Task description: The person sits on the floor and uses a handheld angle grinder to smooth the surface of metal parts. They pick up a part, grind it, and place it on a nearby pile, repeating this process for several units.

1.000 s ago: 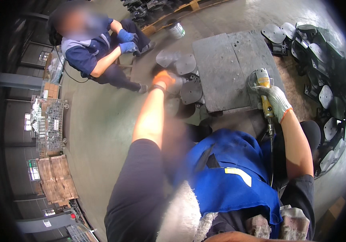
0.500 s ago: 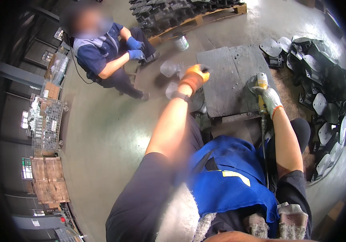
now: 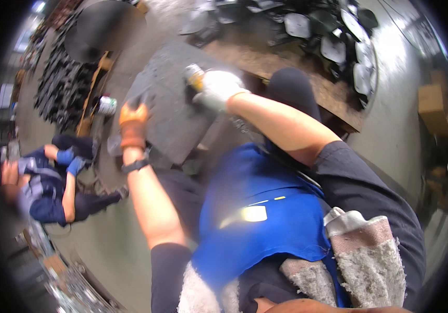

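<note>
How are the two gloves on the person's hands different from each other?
The left hand wears an orange and dark glove, while the right hand wears a pale, whitish one. The left hand lies on the dark grey slab, while the right hand grips a yellow-tipped power tool above it. The left hand has a dark band at the wrist; the right shows none. Both sit at the end of bare forearms.
</note>
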{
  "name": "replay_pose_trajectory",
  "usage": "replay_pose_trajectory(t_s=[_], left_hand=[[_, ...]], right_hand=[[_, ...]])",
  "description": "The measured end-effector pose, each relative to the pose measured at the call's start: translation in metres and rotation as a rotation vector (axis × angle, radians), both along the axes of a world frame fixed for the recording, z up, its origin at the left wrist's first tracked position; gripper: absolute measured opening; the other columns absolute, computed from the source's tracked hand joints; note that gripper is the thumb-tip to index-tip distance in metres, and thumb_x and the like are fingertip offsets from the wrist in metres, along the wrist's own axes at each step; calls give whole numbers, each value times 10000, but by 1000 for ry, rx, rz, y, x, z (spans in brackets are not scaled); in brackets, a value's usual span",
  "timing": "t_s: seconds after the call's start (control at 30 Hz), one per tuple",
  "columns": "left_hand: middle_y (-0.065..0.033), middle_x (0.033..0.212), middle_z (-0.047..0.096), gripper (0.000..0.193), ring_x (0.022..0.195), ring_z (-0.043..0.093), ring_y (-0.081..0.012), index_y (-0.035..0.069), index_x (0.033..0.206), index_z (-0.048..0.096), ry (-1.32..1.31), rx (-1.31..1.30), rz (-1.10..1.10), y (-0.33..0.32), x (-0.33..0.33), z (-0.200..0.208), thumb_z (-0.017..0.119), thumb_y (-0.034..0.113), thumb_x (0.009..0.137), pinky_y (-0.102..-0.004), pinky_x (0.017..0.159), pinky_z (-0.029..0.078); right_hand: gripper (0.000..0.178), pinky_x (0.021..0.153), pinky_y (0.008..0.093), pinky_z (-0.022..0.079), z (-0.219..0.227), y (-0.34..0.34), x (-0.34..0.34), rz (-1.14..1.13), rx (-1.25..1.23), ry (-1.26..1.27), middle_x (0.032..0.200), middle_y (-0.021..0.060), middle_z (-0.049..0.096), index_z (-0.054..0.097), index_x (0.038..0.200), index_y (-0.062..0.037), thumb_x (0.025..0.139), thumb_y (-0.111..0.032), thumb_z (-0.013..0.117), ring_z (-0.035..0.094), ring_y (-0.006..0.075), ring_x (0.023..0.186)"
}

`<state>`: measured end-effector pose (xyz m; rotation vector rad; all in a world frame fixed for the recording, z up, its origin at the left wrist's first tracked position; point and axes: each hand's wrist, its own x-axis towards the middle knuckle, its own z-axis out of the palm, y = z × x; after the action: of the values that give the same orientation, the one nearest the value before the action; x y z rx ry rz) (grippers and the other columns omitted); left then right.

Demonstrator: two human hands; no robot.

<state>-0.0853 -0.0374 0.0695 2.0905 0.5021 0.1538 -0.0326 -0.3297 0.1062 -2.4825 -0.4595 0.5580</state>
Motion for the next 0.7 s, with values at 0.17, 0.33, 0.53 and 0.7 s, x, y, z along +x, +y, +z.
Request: replay_pose_trajectory(t_s=[0.17,0.33,0.53,0.7], left_hand=[[-102,1235,740,402,1142,706,-260,23,1330,639,142,-169,-31,-10,7,9,626,296,1036,-380,913,552],[-84,1210,750,425,1115,709,-204,29,1297,665,148,-198,-39,-7,15,-1,669,346,1015,-335,876,541],[-68,1187,753,375,1016,721,-164,23,1250,689,148,-174,-51,-19,35,-6,676,313,1012,-270,773,520],[-74,1110,767,324,948,719,-157,1,1178,719,142,-84,-57,-29,47,-9,680,265,995,-295,758,543]], right_hand=[[429,868,504,559,15,6,-5,-29,212,-186,1076,269,696,657,1043,16,855,-357,758,689,441,1009],[601,935,515,533,23,8,-13,46,232,-162,1176,278,654,583,1191,53,850,-398,788,662,435,1071],[642,972,513,516,20,10,-9,102,225,-112,1193,271,648,567,1221,46,844,-422,793,649,433,1110],[676,979,503,514,19,1,-9,71,241,-140,1249,253,631,565,1287,17,842,-440,789,636,425,1140]])
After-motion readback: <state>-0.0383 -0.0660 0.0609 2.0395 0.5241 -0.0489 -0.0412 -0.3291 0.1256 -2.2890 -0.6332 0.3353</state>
